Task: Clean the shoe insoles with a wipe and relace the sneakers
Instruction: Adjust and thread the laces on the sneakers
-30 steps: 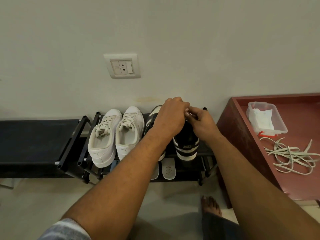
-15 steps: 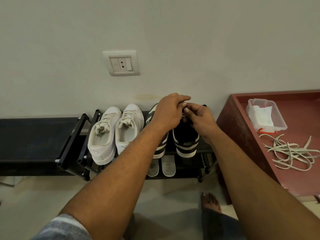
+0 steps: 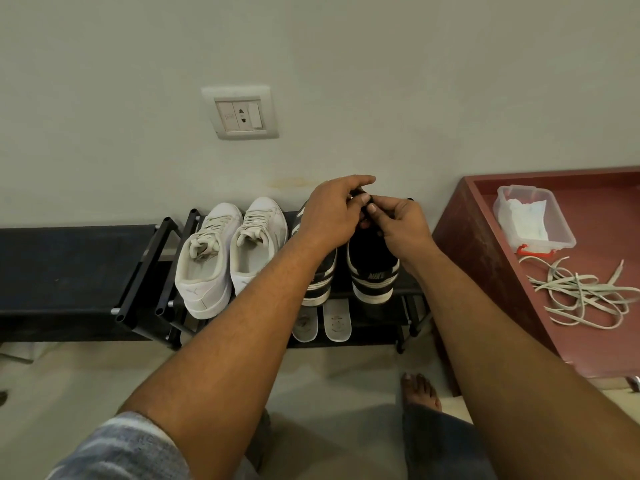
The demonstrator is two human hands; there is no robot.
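Note:
Two black-and-white sneakers stand on the top tier of a black shoe rack (image 3: 145, 268), heels toward me. Over the right black sneaker (image 3: 372, 271), my left hand (image 3: 332, 216) and my right hand (image 3: 401, 226) meet at its front, and both pinch a thin black lace there. The left black sneaker (image 3: 318, 282) is partly hidden by my left forearm. A pair of white laced sneakers (image 3: 232, 251) stands to the left. Two white insoles (image 3: 337, 322) lie on the lower tier. Loose pale laces (image 3: 585, 294) lie on a red table.
The red table (image 3: 485, 258) stands right of the rack and holds a clear plastic box of wipes (image 3: 530, 216). A black bench (image 3: 62, 271) adjoins the rack on the left. A wall socket (image 3: 242, 114) is above. My bare foot (image 3: 420, 391) is on the floor.
Both hands have stayed at the front of the right black sneaker. The fingers have shifted slightly on the lace, and the right thumb now shows on top.

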